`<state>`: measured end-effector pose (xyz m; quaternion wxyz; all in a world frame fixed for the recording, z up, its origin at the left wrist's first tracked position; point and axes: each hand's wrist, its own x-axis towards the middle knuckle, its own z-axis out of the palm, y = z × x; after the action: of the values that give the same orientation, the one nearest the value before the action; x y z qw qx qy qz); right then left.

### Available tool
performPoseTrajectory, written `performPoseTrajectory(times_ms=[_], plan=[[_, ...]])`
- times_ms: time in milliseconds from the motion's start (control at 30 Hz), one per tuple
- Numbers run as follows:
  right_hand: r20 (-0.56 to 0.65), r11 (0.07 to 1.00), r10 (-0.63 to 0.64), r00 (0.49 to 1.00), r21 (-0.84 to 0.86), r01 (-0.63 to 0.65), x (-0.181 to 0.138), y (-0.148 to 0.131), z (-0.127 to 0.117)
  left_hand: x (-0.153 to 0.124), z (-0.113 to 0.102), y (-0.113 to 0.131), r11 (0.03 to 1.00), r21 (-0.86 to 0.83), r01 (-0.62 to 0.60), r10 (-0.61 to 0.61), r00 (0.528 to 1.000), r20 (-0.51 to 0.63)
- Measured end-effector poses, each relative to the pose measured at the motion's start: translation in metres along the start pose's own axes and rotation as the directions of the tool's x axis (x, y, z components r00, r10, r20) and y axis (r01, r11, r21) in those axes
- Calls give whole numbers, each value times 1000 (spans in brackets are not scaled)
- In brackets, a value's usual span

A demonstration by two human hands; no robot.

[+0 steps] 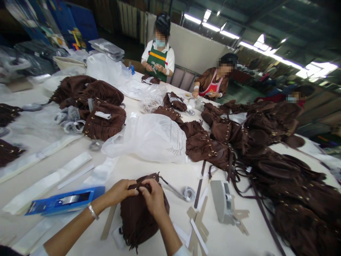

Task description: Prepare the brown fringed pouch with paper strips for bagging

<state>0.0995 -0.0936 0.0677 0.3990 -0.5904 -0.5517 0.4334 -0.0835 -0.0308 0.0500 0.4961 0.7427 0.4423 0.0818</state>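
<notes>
Apparently both hands' fingers (133, 191) pinching brown bag (138, 217).

A dark brown suede bag (138, 213) lies on the white table, at about 6 o'clock in the view. Its top edge points toward 12 o'clock and carries small brass studs; loose fringe hangs off its lower end toward 6 o'clock. The left hand (121, 191) pinches the top edge from 10 o'clock, and the right hand (153, 197) grips it from 1 o'clock, fingertips meeting over the opening.
</notes>
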Motion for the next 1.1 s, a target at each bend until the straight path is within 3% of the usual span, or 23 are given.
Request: performPoseTrajectory(times_ms=[100, 167, 233, 367, 467, 567, 700, 833, 967, 1100], plan=[[-12, 888, 304, 952, 365, -279, 2, 36, -5, -2, 3, -4, 999, 47, -20, 22, 998, -60], [15, 812, 373, 928, 479, -334, 0, 52, -8, -3, 10, -6, 996, 83, -28, 37, 993, -114], [7, 822, 361, 932, 470, -322, -2, 56, -8, -5, 18, -7, 994, 108, -28, 45, 986, -158], [24, 954, 215, 976, 210, -215, -7, 34, -8, -12, 31, -7, 993, 115, -9, 36, 971, -237], [68, 995, 14, 998, -101, -7, -11, 10, -4, -15, 34, -7, 994, 106, -2, 30, 965, -259], [130, 934, -99, 987, -329, 137, -15, 1, 3, -15, 32, -5, 995, 98, -9, 34, 965, -258], [181, 844, -93, 979, -507, 174, -15, 7, 3, -18, 27, -3, 996, 63, -58, 70, 976, -208], [303, 676, -145, 942, -665, 318, -11, 8, -10, -20, 27, -3, 995, 81, -62, 73, 986, -150], [456, 527, -182, 871, -703, 478, -7, 1, -28, -15, 26, -2, 989, 134, -69, 85, 989, -124], [491, 496, -273, 827, -665, 559, -6, 0, -49, -7, 15, 4, 948, 232, -217, 236, 970, -57]])
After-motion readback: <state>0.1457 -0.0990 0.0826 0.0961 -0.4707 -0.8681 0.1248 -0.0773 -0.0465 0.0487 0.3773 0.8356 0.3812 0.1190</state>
